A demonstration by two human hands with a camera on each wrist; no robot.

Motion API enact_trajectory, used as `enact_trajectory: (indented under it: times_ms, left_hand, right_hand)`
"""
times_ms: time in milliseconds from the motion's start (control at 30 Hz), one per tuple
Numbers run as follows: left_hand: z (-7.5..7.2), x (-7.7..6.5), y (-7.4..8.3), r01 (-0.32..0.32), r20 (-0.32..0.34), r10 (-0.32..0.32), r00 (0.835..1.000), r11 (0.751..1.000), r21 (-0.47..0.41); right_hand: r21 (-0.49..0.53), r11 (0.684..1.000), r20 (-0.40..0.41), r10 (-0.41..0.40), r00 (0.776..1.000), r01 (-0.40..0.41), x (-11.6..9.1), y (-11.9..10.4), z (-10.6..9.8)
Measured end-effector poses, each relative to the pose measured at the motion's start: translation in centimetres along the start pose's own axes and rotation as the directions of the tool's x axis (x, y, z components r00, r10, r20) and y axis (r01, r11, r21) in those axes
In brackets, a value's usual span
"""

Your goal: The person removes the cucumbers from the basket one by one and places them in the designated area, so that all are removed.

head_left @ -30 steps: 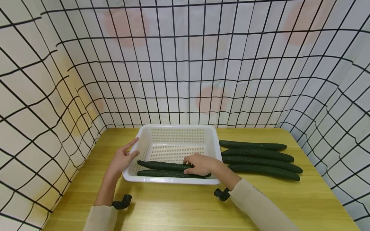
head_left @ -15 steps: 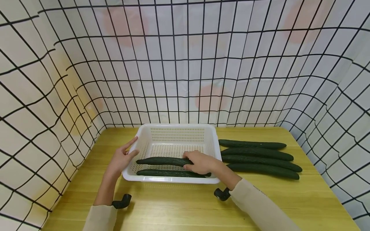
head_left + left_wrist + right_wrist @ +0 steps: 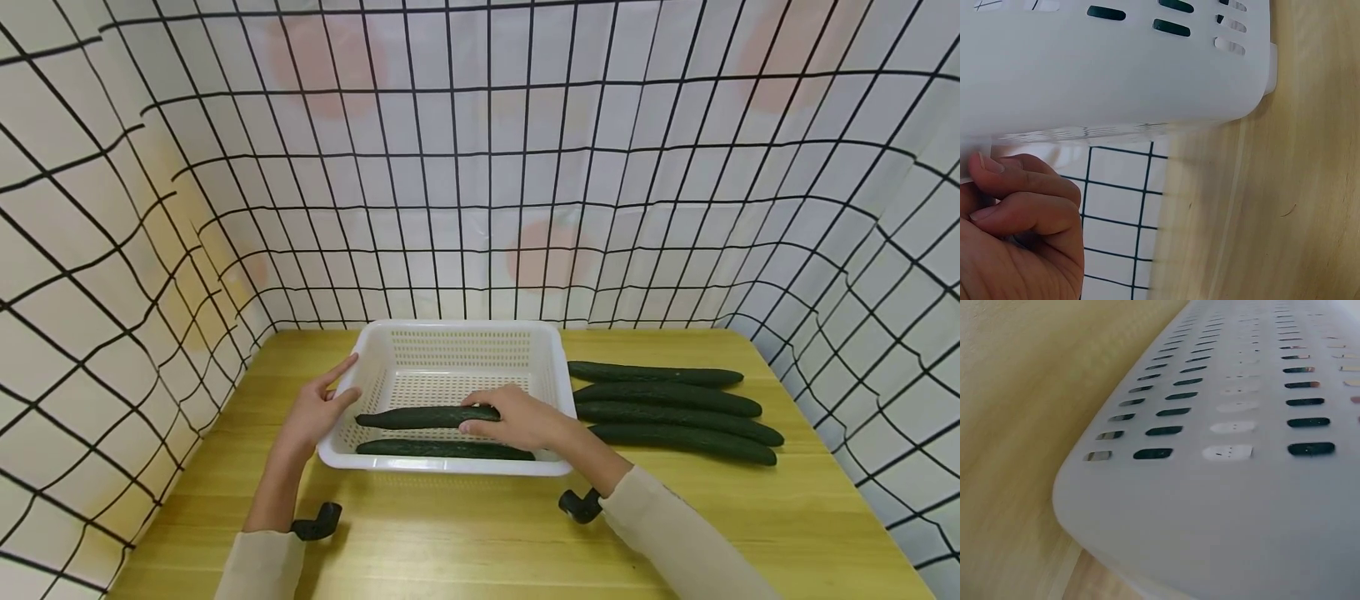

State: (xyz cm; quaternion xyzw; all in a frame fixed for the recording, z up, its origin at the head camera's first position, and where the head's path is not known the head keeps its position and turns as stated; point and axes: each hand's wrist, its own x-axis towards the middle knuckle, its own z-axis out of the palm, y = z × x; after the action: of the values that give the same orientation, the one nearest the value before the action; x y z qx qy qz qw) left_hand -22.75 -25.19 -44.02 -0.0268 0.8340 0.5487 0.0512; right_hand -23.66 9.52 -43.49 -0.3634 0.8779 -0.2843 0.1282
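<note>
Just below the centre of the frame lies the held cucumber (image 3: 408, 417), inside the white basket (image 3: 450, 467). Its long axis runs left to right across the picture, nearly level, and roughly parallel to the basket's front rim. My right hand (image 3: 517, 419) grips it at its right-hand end, thumb on the near side and fingers curled over the far side; the bulk of its length extends leftward from my grip, its free end by the basket's left wall. Whether it bears on the basket floor, I cannot tell.

Parallel to it, lower in the frame and apart from it, a second cucumber (image 3: 446, 450) lies along the front wall, untouched.

At the left of the basket, my left hand (image 3: 311, 414) holds the rim, thumb over the edge; the left wrist view shows its fingers bent at that edge. It is nearer the cucumber's free end, but has no hold of it.

Right of the basket, four loose cucumbers (image 3: 678, 418) lie side by side on the wooden table (image 3: 450, 542), nearer my right hand than my left. Black wire grid (image 3: 489, 155) fills the upper frame.
</note>
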Motion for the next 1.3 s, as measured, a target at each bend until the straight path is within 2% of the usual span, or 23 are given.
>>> enact_trajectory:
  times_ms: [167,467,667,867,1067,1300]
  left_hand:
    - [0.2,0.5,-0.6,-0.003,-0.013,0.003,1.0,1.0,0.012]
    - [0.3,0.6,-0.3,-0.009,-0.027,0.009,1.0,1.0,0.008]
    - [0.4,0.4,-0.2,0.012,-0.028,-0.012,1.0,1.0,0.007]
    - [0.4,0.4,-0.2,-0.012,-0.029,0.013,1.0,1.0,0.015]
    - [0.3,0.3,-0.4,-0.01,-0.021,0.011,1.0,0.999,0.032]
    - [0.3,0.2,-0.6,0.01,-0.023,-0.009,1.0,1.0,0.022]
  right_hand:
    - [-0.035,0.999,-0.077,-0.019,0.997,0.016,-0.6,-0.4,-0.7]
    - [-0.112,0.994,-0.2,-0.029,0.979,0.007,-1.3,-1.3,-1.7]
    - [-0.096,0.995,-0.252,-0.017,0.967,-0.008,-2.2,-2.1,-2.6]
    - [-0.129,0.992,-0.302,-0.046,0.952,0.007,-3.7,-2.5,-4.2]
    - [-0.122,0.992,-0.346,-0.018,0.938,-0.026,-5.9,-1.0,-5.6]
    - [-0.055,0.996,-0.374,0.046,0.926,-0.072,-9.4,1.8,-6.6]
